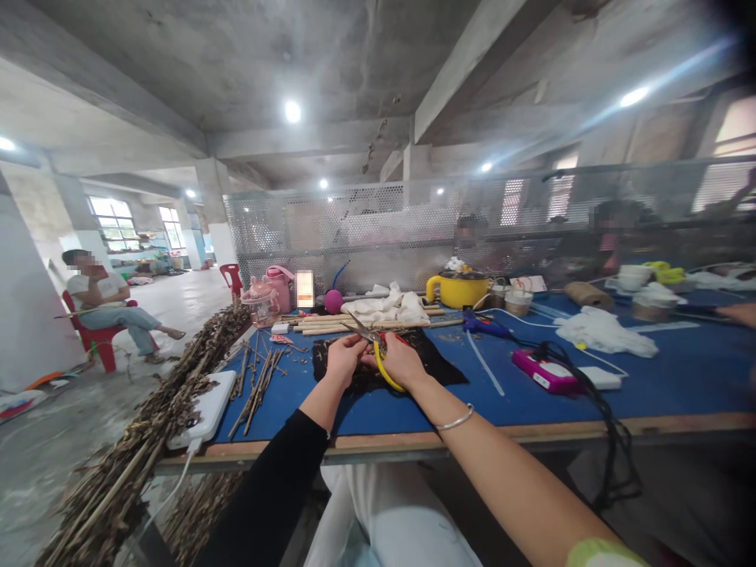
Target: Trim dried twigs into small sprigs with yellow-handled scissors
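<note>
My right hand (402, 362) is closed around scissors (387, 375) with yellow handles, their blades pointing up and to the left. Close beside it, my left hand (343, 359) is pinched near the blades; whatever its fingertips hold is too small to make out. Both hands are over a black cloth (444, 364) strewn with plant bits. Thin dry stalks (263, 391) lie on the blue tabletop (437, 409), left of the cloth. Behind my hands are pale wooden sticks (322, 323) and a crumpled white cloth (393, 303).
A large bundle of dried stalks (171, 402) leans along the table's left edge by a white power bank (206, 408). Rightward are a blue glue gun (485, 324), a purple power strip (546, 372) and black cables. A yellow pot (464, 290) stands behind. Someone sits (103, 295) at far left.
</note>
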`<state>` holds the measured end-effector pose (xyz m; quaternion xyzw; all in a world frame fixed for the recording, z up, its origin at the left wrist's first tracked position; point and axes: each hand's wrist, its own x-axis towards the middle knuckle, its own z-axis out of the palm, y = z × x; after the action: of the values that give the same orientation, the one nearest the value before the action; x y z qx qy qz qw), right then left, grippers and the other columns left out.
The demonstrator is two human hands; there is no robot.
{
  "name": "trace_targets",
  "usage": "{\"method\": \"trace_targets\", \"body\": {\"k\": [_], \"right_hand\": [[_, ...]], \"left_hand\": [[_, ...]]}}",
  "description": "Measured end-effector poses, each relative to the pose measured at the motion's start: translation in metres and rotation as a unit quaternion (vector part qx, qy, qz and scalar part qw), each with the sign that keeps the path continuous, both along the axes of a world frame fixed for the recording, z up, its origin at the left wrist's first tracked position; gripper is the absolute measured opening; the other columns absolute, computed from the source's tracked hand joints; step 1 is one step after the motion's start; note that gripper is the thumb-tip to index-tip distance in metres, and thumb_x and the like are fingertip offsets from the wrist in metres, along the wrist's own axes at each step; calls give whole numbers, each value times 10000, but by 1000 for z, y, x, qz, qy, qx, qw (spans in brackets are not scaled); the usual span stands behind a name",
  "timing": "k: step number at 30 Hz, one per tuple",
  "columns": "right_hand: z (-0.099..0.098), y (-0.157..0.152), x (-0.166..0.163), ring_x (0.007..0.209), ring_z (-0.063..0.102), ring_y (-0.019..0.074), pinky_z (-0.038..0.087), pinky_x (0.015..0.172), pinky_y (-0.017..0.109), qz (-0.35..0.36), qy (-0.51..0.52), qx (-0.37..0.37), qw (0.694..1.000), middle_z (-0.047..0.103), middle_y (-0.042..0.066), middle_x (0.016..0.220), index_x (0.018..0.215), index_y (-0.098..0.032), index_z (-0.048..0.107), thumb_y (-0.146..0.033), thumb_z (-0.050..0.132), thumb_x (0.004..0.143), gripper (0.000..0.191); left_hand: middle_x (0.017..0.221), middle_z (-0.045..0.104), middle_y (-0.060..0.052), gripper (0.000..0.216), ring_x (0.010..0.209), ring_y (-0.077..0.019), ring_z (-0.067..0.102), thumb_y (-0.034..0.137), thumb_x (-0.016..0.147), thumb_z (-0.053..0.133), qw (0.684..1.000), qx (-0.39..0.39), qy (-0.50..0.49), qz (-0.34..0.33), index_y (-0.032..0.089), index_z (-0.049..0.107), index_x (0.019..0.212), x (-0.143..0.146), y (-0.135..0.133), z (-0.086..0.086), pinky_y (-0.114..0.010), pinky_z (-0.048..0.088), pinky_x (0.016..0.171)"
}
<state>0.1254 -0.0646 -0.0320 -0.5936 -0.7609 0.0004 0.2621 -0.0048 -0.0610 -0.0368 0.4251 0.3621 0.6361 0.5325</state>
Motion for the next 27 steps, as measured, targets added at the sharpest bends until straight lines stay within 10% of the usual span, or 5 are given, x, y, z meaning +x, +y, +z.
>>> {"method": "trace_targets", "body": {"k": [27], "right_hand": [[-3,7,2,883,593,271,419,710,330,-7,6,-73,997,639,133,928,948,-196,578,-733,422,650,633]], "left_hand": [[601,609,-37,151,495,-77,548,226,659,651,997,-53,25,46,98,605,725,-6,2,-2,-174,422,469]]}}
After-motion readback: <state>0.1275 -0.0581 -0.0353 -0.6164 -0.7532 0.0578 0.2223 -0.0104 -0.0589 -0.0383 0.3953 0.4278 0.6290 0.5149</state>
